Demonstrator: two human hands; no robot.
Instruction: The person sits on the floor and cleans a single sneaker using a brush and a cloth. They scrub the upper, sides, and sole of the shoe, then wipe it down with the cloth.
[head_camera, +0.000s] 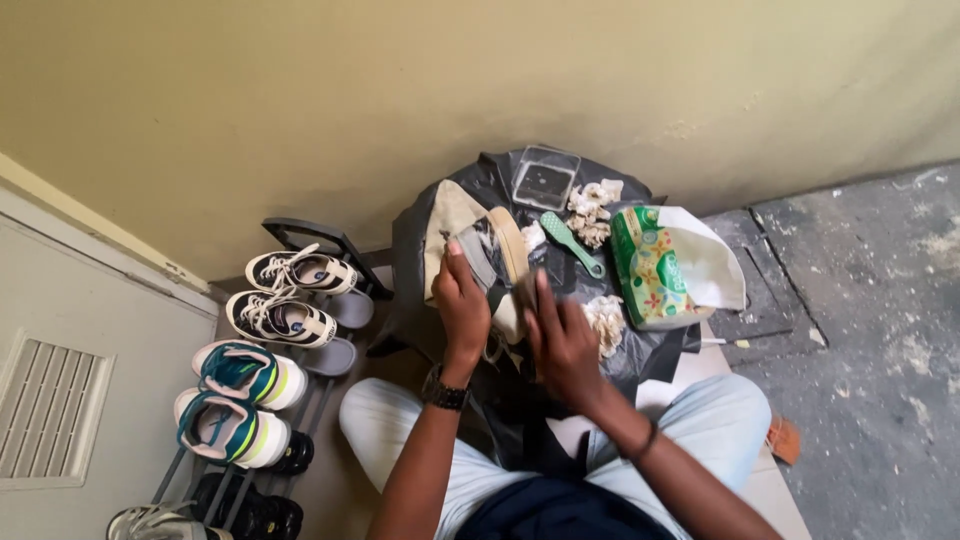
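Observation:
I sit on the floor with a beige canvas shoe (455, 225) held up over a black plastic sheet (430, 215). My left hand (462, 308) grips the shoe at its opening. My right hand (562, 345) is pressed against the shoe's pale sole edge (512, 245); what it holds, if anything, is hidden. A green brush (572, 243) lies on the sheet just right of the shoe. Crumpled tissues (592, 212) lie behind it and another wad (606, 322) sits by my right hand.
A green tissue pack (650, 268) on a white bag (710, 262) lies at right. A clear square container (545, 178) sits at the back by the wall. At left a shoe rack (330, 300) holds black-and-white sneakers (285, 295) and teal-trimmed sneakers (235, 400), beside a door vent (45, 410).

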